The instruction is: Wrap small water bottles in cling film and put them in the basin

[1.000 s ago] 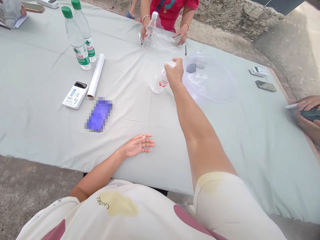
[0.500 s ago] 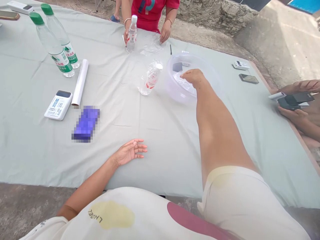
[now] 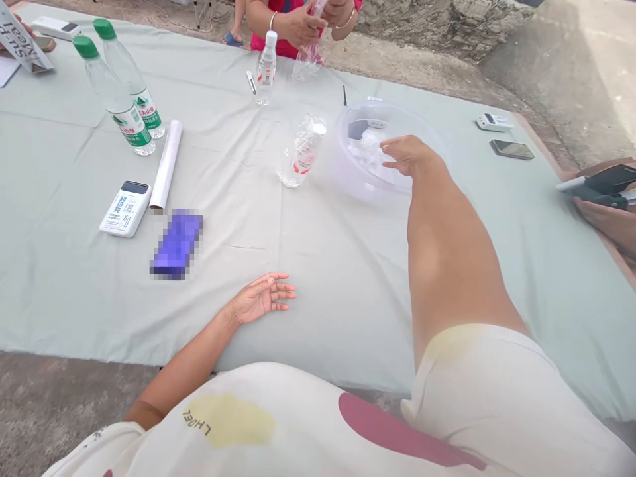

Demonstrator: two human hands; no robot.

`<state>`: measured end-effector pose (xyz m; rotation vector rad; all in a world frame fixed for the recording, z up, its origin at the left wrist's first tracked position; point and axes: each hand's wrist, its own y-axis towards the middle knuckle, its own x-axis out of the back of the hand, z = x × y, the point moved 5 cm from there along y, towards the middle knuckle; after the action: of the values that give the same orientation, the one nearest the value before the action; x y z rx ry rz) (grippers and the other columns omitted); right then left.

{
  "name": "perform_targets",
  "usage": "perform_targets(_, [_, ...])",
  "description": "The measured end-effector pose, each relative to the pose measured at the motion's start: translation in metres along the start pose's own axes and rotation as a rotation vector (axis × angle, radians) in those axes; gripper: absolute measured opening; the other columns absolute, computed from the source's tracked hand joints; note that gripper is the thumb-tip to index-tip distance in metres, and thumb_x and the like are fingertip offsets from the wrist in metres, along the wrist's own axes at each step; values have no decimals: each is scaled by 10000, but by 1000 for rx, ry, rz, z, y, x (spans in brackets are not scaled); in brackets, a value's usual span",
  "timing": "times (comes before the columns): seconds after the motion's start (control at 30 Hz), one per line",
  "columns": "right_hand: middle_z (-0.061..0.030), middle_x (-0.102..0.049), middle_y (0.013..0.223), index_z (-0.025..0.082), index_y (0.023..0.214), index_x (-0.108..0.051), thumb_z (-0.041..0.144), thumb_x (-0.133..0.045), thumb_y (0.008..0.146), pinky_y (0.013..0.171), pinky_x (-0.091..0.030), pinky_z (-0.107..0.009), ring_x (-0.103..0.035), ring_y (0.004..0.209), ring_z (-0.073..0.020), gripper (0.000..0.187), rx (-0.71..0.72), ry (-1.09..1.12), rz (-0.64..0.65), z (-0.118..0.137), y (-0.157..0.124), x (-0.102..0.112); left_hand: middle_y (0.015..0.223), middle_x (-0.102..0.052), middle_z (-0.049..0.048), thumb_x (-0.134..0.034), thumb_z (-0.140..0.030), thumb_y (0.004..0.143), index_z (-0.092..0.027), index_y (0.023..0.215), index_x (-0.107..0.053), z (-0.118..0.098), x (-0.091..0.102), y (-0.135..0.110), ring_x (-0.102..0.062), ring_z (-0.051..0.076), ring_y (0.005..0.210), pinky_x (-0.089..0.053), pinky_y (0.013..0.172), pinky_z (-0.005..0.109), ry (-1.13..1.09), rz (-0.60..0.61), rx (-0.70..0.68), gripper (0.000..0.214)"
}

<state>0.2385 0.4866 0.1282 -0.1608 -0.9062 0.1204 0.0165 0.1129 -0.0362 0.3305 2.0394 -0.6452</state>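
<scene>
My left hand [image 3: 259, 300] rests on the cloth-covered table [image 3: 318, 265], palm turned inward and fingers spread, holding nothing. Over the near right side of a translucent plastic basin [image 3: 350, 173] is my right hand [image 3: 410, 155], its thumb and fingers apart. Beside those fingers, crumpled clear plastic [image 3: 370, 144] lies in the basin; whether they touch it I cannot tell. Left of the basin stands a small water bottle [image 3: 304, 158] loosely wrapped in a clear plastic bag, leaning slightly. A white device shows partly inside the basin's far side.
Across the table, a person's hands [image 3: 311, 26] hold a clear plastic bag behind another water bottle [image 3: 267, 69]. At left are two green-capped bottles [image 3: 132, 126], a white roll [image 3: 166, 165], a power bank [image 3: 126, 209] and a pixelated purple item [image 3: 177, 244]. A phone [image 3: 511, 150] lies at right.
My right hand has shifted slightly back from the plastic in the basin, which looks more bunched up. The person opposite has lifted a clear bag off the table. My left hand stays put.
</scene>
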Motion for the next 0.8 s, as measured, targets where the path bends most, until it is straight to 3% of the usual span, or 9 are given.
perform_targets(0.13, [-130,-467,1517,194,1212,-558,164,-296,1048,982,-454,-268,-538,1258,-52,311,196,637,-135,11,-30,29,1150,-718,126,-675,-365,925,-185,1201,-666,0,1,0,-690,253,1076,-534,862,383,15,6,-12,330])
perform_targets(0.23, [-55,-582,1423,241,1095,-629,253,-393,1036,1009,-455,-297,-561,1261,-66,243,314,866,-124,16,-75,27,1161,-718,133,-674,-369,922,-184,1203,-664,0,3,0,-686,261,1102,-526,902,400,28,16,-25,336])
perform_targets(0.3, [-33,-649,1349,251,1066,-674,359,-580,961,995,-496,-342,-595,1265,-132,178,347,862,7,15,-117,1,1197,-708,143,-666,-395,924,-184,1219,-653,-1,3,0,-671,272,1150,-511,955,425,27,17,-37,363])
perform_targets(0.4, [-55,-704,1275,253,1052,-739,546,-801,744,903,-574,-395,-667,1181,-250,430,366,868,262,3,-193,-66,1269,-680,153,-653,-499,912,-215,1282,-602,-4,0,-1,-632,299,1232,-481,1023,491,-8,10,-43,469])
perform_targets(0.5, [-60,-708,1280,273,1095,-769,545,-775,781,939,-577,-407,-670,1177,-260,416,334,889,469,-16,-270,-140,1310,-661,149,-657,-613,867,-260,1325,-547,-7,-5,-5,-613,336,1264,-469,1036,564,-55,10,-50,589])
perform_targets(0.57, [-52,-719,1257,286,1092,-779,540,-750,806,1024,-539,-421,-662,1189,-249,384,261,850,536,-31,-310,-178,1309,-666,130,-702,-560,851,-258,1288,-565,-10,-6,-8,-630,338,1239,-475,1031,583,-44,-3,-93,548])
perform_targets(0.67, [-50,-699,1290,283,1036,-786,547,-720,824,1128,-451,-442,-613,1263,-250,345,135,752,424,-54,-341,-200,1290,-678,104,-788,-345,804,-225,1189,-624,-15,-4,-12,-664,308,1183,-513,1004,532,49,-53,-192,435])
perform_targets(0.8, [-74,-671,1310,294,1153,-705,557,-745,791,1061,-505,-458,-648,1188,-250,449,-19,770,97,-79,-345,-183,1234,-705,88,-841,-322,737,-219,1130,-664,-17,-7,-13,-711,261,1056,-569,881,399,202,-156,-275,444])
